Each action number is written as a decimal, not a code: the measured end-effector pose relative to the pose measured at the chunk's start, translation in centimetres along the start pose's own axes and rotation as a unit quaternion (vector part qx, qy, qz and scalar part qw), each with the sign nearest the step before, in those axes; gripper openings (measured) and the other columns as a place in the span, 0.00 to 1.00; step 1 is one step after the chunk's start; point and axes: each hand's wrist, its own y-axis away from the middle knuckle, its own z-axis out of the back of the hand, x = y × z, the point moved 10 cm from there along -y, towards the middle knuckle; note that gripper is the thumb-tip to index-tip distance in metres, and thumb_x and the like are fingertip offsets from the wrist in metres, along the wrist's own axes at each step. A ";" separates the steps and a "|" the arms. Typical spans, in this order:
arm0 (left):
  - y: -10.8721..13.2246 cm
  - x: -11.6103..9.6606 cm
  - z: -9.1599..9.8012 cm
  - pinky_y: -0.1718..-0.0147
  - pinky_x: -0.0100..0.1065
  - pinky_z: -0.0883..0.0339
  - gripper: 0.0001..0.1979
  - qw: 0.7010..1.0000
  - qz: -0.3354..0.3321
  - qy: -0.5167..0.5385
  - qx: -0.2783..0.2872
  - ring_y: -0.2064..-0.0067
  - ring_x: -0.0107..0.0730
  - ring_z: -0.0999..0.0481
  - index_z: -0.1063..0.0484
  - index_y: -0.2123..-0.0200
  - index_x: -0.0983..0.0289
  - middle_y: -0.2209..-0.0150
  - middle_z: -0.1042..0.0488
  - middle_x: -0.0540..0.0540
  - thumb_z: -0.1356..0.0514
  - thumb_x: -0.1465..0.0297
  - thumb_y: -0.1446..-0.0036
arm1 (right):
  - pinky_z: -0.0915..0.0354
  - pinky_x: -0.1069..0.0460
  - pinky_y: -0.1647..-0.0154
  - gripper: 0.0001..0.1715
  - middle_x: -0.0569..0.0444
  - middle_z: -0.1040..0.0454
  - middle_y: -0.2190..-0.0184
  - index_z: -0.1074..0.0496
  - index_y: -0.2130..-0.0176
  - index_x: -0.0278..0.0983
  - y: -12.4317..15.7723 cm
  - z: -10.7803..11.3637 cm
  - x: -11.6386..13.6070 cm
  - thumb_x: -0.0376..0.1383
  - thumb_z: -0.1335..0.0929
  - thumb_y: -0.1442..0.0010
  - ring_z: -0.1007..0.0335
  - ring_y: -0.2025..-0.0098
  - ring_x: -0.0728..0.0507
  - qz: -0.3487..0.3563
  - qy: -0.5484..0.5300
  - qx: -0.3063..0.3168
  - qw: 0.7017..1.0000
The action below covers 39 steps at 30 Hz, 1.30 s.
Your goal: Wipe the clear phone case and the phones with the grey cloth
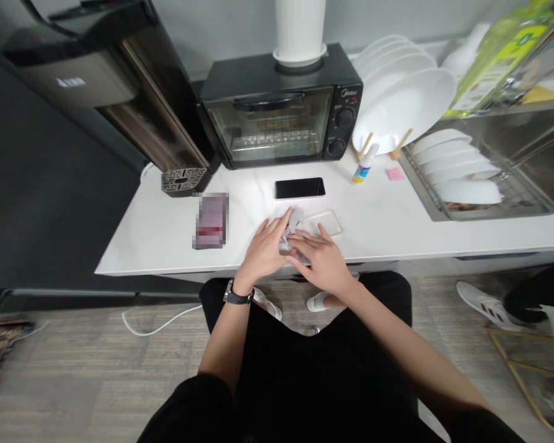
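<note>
My left hand (266, 247), with a dark watch on its wrist, is at the counter's front edge, its thumb and fingers against a crumpled light-grey cloth (295, 218). From the other side, the bent fingers of my right hand (319, 257) press on the same cloth. Both hands hide much of it, and I cannot tell whether something else lies under it. A clear phone case (329, 222) lies flat just beyond my right fingers. Behind the hands rests a phone (300, 188) with a dark screen. A small spray bottle (364, 167) stands farther right.
A black toaster oven (277, 117) carries a white pot (300, 31). To the left are a drink dispenser (166, 123) and a blurred purple packet (212, 218). White plates (406, 104), a pink sticky note (395, 174) and a sink (530, 141) are right. Another person's shoe (484, 304) shows below.
</note>
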 end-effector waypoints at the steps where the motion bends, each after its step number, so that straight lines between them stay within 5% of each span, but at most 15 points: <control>1: 0.0 0.0 0.0 0.49 0.35 0.64 0.40 1.000 0.001 0.000 -0.001 0.51 0.31 0.46 0.72 0.48 0.60 0.53 0.44 0.51 0.48 0.65 0.59 | 0.65 0.45 0.47 0.18 0.61 0.39 0.56 0.44 0.56 0.45 0.4 0.1 -0.1 0.40 0.48 0.46 0.54 0.49 0.48 0.004 -0.005 0.006 1.000; 9: -0.1 -0.3 0.2 0.49 0.37 0.66 0.38 1.000 0.004 0.004 -0.003 0.50 0.30 0.47 0.73 0.48 0.60 0.52 0.45 0.49 0.50 0.64 0.57 | 0.67 0.42 0.47 0.19 0.56 0.40 0.55 0.44 0.55 0.42 1.1 2.3 -6.3 0.38 0.49 0.46 0.52 0.50 0.45 -0.112 0.075 -0.040 0.990; 17: 0.0 0.0 0.4 0.49 0.36 0.63 0.39 1.000 0.010 0.011 -0.013 0.53 0.31 0.44 0.70 0.48 0.60 0.55 0.42 0.51 0.47 0.65 0.58 | 0.65 0.43 0.46 0.20 0.61 0.41 0.55 0.46 0.54 0.46 0.4 0.4 0.1 0.43 0.47 0.47 0.57 0.48 0.47 -0.012 -0.007 -0.004 1.000; 21: 0.0 -0.3 0.4 0.49 0.38 0.63 0.38 1.000 0.005 0.012 -0.010 0.51 0.31 0.46 0.72 0.48 0.60 0.53 0.44 0.51 0.49 0.65 0.57 | 0.63 0.42 0.47 0.17 0.61 0.37 0.58 0.43 0.57 0.48 1.5 1.4 -2.3 0.40 0.47 0.46 0.52 0.50 0.46 -0.050 -0.019 -0.015 0.998; 26: -0.1 -0.4 0.3 0.49 0.37 0.65 0.39 1.000 -0.001 0.013 -0.010 0.50 0.31 0.48 0.74 0.48 0.60 0.52 0.46 0.50 0.49 0.65 0.57 | 0.69 0.40 0.49 0.20 0.51 0.41 0.55 0.44 0.55 0.37 1.2 2.4 -6.0 0.41 0.48 0.46 0.53 0.50 0.43 -0.123 0.035 -0.059 0.990; 30: -0.1 -0.1 0.2 0.49 0.36 0.64 0.39 1.000 0.004 0.012 -0.011 0.51 0.32 0.46 0.73 0.48 0.61 0.53 0.45 0.52 0.48 0.65 0.58 | 0.70 0.41 0.49 0.28 0.50 0.44 0.52 0.48 0.52 0.35 -0.3 1.1 -2.9 0.46 0.45 0.49 0.59 0.48 0.41 -0.074 0.029 -0.043 0.996; 34: 0.0 0.2 0.1 0.50 0.36 0.63 0.41 1.000 0.013 0.007 -0.008 0.53 0.31 0.44 0.73 0.48 0.61 0.54 0.44 0.52 0.47 0.66 0.59 | 0.67 0.45 0.47 0.25 0.56 0.42 0.54 0.46 0.53 0.41 0.0 0.2 0.5 0.47 0.45 0.50 0.57 0.48 0.45 -0.010 -0.007 -0.003 1.000; 39: -0.1 0.0 0.3 0.49 0.36 0.64 0.39 1.000 0.015 0.014 -0.015 0.51 0.31 0.46 0.74 0.48 0.60 0.53 0.44 0.50 0.48 0.66 0.58 | 0.67 0.43 0.47 0.18 0.58 0.39 0.56 0.44 0.56 0.45 1.7 1.7 -3.1 0.43 0.47 0.47 0.53 0.50 0.46 -0.074 0.008 -0.012 0.997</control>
